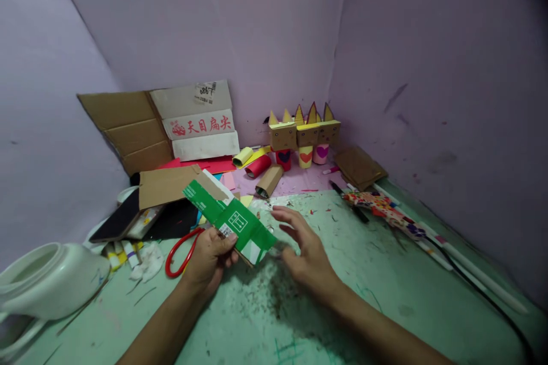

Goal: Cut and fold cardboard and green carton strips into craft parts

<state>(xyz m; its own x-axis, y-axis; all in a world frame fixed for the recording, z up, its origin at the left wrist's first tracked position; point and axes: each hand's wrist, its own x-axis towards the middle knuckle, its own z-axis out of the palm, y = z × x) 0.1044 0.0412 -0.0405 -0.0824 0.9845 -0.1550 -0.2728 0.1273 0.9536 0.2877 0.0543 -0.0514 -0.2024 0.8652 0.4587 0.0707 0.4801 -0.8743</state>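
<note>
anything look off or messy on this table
Dark specks and smudges dirty the green surface near the right hand. At the left edge, the white pot seems tipped over, though the wide view may distort it. Scuffs mark the right wall.

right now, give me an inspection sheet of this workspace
surface: green tabletop, stained, dark specks
things in hand: green-printed cardboard
clutter: white vessel, red loop at left; paper tubes behind
hands: left hand grips the cardboard; right hand open by its end, contact unclear
cables: black cable at right, running toward the near corner
surroundings: purple walls, three cardboard figures at back
</note>
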